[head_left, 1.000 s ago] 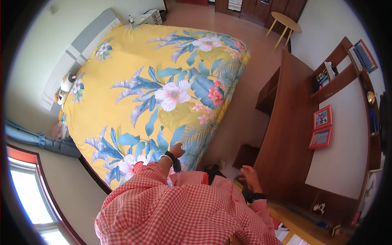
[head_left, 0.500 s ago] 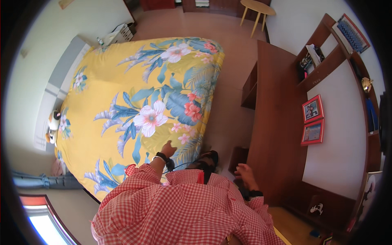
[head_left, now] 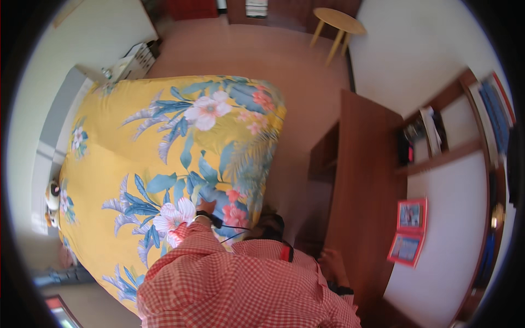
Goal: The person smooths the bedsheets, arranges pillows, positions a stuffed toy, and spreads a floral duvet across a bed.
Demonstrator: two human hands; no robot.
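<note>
My left hand (head_left: 206, 206) hangs over the yellow flowered bedspread (head_left: 109, 175), close to a large pink-and-white flower print. A dark band with a cable and a pale bracelet circle its wrist. Its fingers look loosely spread and empty, though small in the picture; whether they touch the cloth I cannot tell. My right hand (head_left: 332, 265) is low beside the near part of the brown wooden desk (head_left: 361, 180), slightly blurred. Its fingers are loosely bent with nothing seen in them, and a black band sits on that wrist. Both sleeves are red-and-white checked.
A reddish floor strip (head_left: 298, 142) runs between bed and desk. A round wooden stool (head_left: 339, 21) stands at the far right. Shelves with books (head_left: 432, 131) rise over the desk, beside red picture frames (head_left: 409, 229). A white drawer unit (head_left: 136, 61) stands past the bed.
The view has shifted, so bed, stool and desk sit lower in the picture. My left hand is now farther along the bed, by the large flower. The right hand remains beside the desk.
</note>
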